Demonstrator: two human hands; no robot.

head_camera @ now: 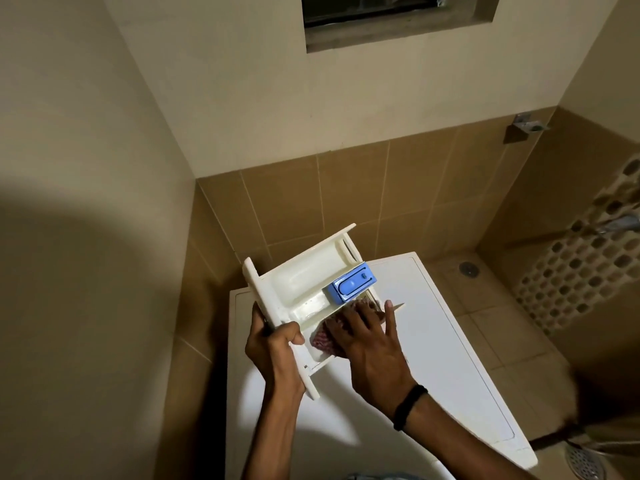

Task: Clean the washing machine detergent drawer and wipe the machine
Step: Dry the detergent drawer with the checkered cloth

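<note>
Detergent drawer [304,282] is out of the machine, held in the air above the washing machine [450,358] top, front panel toward 8 o'clock, back end toward 2 o'clock. Left hand [273,344] closed around the front panel, thumb hooked inside the rim. Right hand [370,341] presses a reddish patterned cloth [323,337] into the near compartment, fingers flat on it rather than curled. Judged stage: drawer cleaning under way; near compartment being wiped, the large compartment at 11 o'clock looks empty and pale, no visible residue, though the light is dim. Blue insert [353,282] sits in the middle compartment toward 1 o'clock, not removed. Left to do: remaining compartments, refit drawer, wipe machine; top shows no sign either way.
</note>
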